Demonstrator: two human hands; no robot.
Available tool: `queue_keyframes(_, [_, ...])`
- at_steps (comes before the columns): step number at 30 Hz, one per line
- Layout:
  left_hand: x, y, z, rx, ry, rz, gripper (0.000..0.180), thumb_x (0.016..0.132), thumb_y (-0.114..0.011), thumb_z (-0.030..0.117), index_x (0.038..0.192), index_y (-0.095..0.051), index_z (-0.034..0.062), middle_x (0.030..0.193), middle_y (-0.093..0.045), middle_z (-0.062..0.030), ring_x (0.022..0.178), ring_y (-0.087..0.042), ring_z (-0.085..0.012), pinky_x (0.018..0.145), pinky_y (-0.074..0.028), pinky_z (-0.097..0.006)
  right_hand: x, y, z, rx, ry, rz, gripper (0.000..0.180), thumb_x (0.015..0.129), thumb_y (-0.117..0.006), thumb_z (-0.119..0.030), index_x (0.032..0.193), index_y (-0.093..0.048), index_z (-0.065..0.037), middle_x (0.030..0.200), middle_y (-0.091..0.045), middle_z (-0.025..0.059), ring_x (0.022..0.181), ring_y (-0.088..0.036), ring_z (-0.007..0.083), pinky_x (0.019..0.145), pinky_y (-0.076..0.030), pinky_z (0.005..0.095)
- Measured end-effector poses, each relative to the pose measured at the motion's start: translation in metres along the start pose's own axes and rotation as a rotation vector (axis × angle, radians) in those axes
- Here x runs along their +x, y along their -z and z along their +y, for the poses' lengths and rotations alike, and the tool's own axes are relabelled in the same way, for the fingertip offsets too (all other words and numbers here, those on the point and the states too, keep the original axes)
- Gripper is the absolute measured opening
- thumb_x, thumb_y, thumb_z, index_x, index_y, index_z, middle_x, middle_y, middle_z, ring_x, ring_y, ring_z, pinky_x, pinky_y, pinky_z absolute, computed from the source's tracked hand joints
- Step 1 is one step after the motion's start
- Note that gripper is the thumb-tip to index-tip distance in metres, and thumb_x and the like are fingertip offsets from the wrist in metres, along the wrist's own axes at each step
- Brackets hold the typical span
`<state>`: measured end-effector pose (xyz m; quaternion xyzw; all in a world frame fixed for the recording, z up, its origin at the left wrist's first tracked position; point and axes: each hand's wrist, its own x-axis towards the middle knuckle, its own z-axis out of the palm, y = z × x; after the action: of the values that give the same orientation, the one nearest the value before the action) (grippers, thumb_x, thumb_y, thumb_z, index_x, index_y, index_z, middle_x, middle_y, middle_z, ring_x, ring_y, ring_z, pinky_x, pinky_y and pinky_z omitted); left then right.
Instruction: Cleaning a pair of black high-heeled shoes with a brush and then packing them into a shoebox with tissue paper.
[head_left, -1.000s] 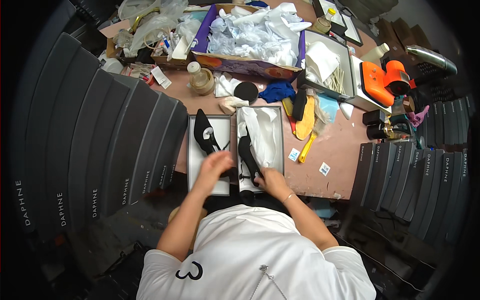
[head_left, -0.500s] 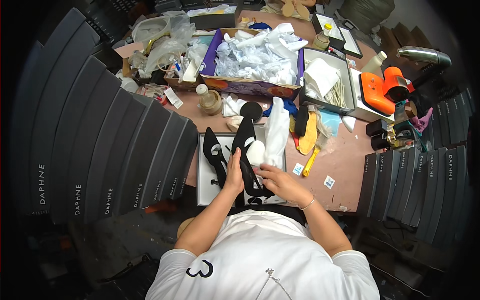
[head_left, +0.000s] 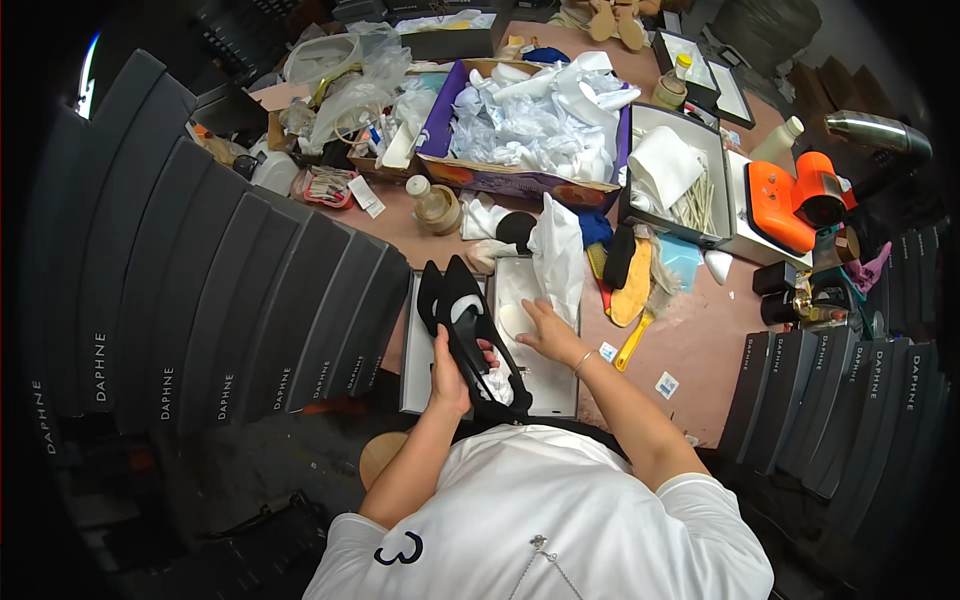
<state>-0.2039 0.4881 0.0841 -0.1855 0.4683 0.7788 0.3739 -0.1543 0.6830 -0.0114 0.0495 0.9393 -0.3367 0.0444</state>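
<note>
My left hand (head_left: 450, 372) is wrapped round a black pointed slingback shoe (head_left: 468, 335), which is tilted over a shallow open shoebox (head_left: 550, 395). White stuffing shows inside this shoe. The second black shoe (head_left: 429, 296) is just left of it, partly covered by the held one. Over the right part of the box, my right hand (head_left: 548, 333) has its fingers apart at the edge of a white rounded pad (head_left: 513, 318). Crumpled white paper (head_left: 557, 255) stands up from the far right of the box.
Tall stacks of dark shoeboxes (head_left: 250, 300) rise on the left, with more shoeboxes (head_left: 820, 400) at right. Behind are a purple carton (head_left: 520, 178) of white paper, a glass bottle (head_left: 435, 207), a yellow-handled brush (head_left: 635, 340) and an orange device (head_left: 778, 207).
My right hand has left the shoe and reached the white pad. My left hand has turned the held shoe and brought it left, across the other shoe. The view has shifted slightly.
</note>
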Motion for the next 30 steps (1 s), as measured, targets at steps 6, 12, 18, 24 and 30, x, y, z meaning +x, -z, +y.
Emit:
queue_keyframes(6, [-0.011,-0.035,-0.019,0.785,-0.663,0.145,0.056,0.095,-0.058,0.032,0.137,-0.034,0.0044,0.108,-0.057,-0.0117,0.093,-0.058,-0.0198,0.085,-0.048,-0.031,0.021,0.003,-0.014,0.016,-0.235,-0.004,0.028,0.078,-0.067,-0.02,0.1,-0.058,-0.004,0.101,-0.058,0.0187,0.091,-0.063,0.0384,0.078,-0.051,0.0457])
queue_keyframes(12, [0.007,-0.021,-0.02,0.061,-0.027,0.029,0.055,0.095,-0.043,0.056,0.118,-0.048,0.0063,0.087,-0.055,-0.0069,0.074,-0.057,-0.0162,0.065,-0.055,-0.038,-0.014,0.082,-0.049,0.649,-0.215,0.287,0.016,0.087,-0.061,-0.015,0.091,-0.057,0.0,0.071,-0.061,0.0088,0.061,-0.059,0.0125,0.054,-0.047,0.0271])
queue_keyframes(18, [-0.01,-0.035,-0.014,-0.076,0.053,-0.257,0.075,0.094,-0.023,0.067,0.134,-0.043,0.0054,0.121,-0.058,-0.014,0.106,-0.06,-0.0236,0.084,-0.054,-0.039,-0.031,0.088,-0.08,0.943,-0.406,0.126,0.025,0.086,-0.068,-0.019,0.097,-0.059,0.001,0.071,-0.061,0.0061,0.062,-0.055,0.009,0.056,-0.046,0.0269])
queue_keyframes(24, [-0.015,-0.029,-0.021,-0.029,0.05,-0.276,0.075,0.094,-0.024,0.067,0.131,-0.046,0.0054,0.121,-0.059,-0.0121,0.104,-0.062,-0.0226,0.083,-0.055,-0.039,-0.042,0.065,-0.078,0.623,-0.185,0.298,0.028,0.087,-0.066,-0.015,0.107,-0.06,0.003,0.069,-0.061,0.0077,0.066,-0.057,0.0124,0.06,-0.048,0.0292])
queue_keyframes(30, [-0.024,-0.032,-0.023,-0.003,-0.011,-0.237,0.074,0.093,-0.029,0.067,0.131,-0.046,0.006,0.12,-0.058,-0.0091,0.108,-0.056,-0.0197,0.09,-0.047,-0.034,-0.06,0.079,-0.107,0.205,0.067,0.31,0.019,0.081,-0.062,-0.006,0.1,-0.062,-0.001,0.083,-0.057,0.0139,0.069,-0.061,0.0311,0.061,-0.049,0.0379])
